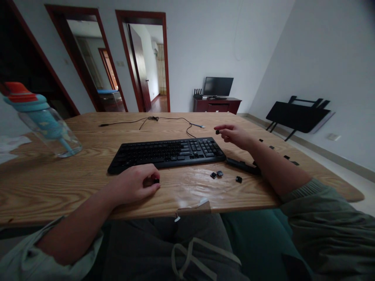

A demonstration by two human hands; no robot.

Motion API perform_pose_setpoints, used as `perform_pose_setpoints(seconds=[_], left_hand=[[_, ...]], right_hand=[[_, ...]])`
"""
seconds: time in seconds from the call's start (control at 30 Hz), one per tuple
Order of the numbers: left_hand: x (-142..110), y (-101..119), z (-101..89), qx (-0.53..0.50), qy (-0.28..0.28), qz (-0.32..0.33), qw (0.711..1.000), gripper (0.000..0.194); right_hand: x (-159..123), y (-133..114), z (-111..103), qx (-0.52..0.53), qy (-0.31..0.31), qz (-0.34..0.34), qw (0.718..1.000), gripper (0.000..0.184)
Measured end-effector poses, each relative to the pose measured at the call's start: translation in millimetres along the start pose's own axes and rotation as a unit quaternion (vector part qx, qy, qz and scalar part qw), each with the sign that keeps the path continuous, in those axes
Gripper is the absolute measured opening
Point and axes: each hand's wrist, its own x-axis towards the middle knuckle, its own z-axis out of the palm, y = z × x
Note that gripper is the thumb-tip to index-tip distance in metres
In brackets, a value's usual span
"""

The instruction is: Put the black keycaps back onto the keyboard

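A black keyboard (164, 153) lies across the middle of the wooden table, with some keys off at its right part. My left hand (136, 183) rests on the table in front of the keyboard's left half, closed, with a small black keycap (156, 181) between thumb and fingers. Beyond the keyboard's right end my right hand (234, 135) is raised over the table, pinching another small black keycap (217, 132). Loose keycaps (219, 173) lie in front of the keyboard, one (238, 179) a little apart. A long black strip (242, 166) lies partly behind my right forearm.
More keycaps (286, 157) are scattered right of my right forearm. The keyboard's cable (152, 118) runs along the table's far side. A clear bottle with an orange lid (48, 121) stands at left, beside white paper (13, 146). Torn tape (195, 208) hangs at the front edge.
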Motion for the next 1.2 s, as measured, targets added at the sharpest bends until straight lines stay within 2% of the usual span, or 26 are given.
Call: perform_pose_setpoints(seconds=[0.27,0.4,0.53,0.6,0.7,0.8,0.9,1.0,1.2], left_hand=[[0,0,1.0,0.002,0.001,0.000,1.000,0.019],[0,0,1.3,-0.001,0.001,0.003,1.000,0.019],[-1,-1,1.1,-0.004,-0.002,0.002,1.000,0.019],[-1,0,1.0,-0.006,-0.002,0.001,1.000,0.020],[-1,1,0.5,-0.003,0.000,0.001,1.000,0.020],[0,2,0.0,-0.002,-0.001,-0.002,1.000,0.020],[0,2,0.1,0.000,-0.001,-0.002,1.000,0.020],[-1,2,0.9,0.000,0.001,0.001,1.000,0.020],[0,1,1.0,-0.005,0.002,0.004,1.000,0.019]], right_hand=[[-5,-3,4,0.155,-0.068,0.056,0.984,0.023],[-3,0,1,0.188,-0.078,0.058,0.977,0.024],[-1,3,0,0.174,-0.081,0.046,0.980,0.026],[1,6,0,0.126,-0.071,0.026,0.989,0.026],[7,13,-2,-0.019,-0.037,-0.025,0.999,0.027],[15,22,-2,-0.179,-0.011,-0.082,0.980,0.024],[20,27,-1,-0.295,-0.020,-0.080,0.952,0.017],[21,27,1,-0.345,-0.038,-0.060,0.936,0.018],[20,23,-1,-0.363,-0.066,-0.063,0.927,0.022]])
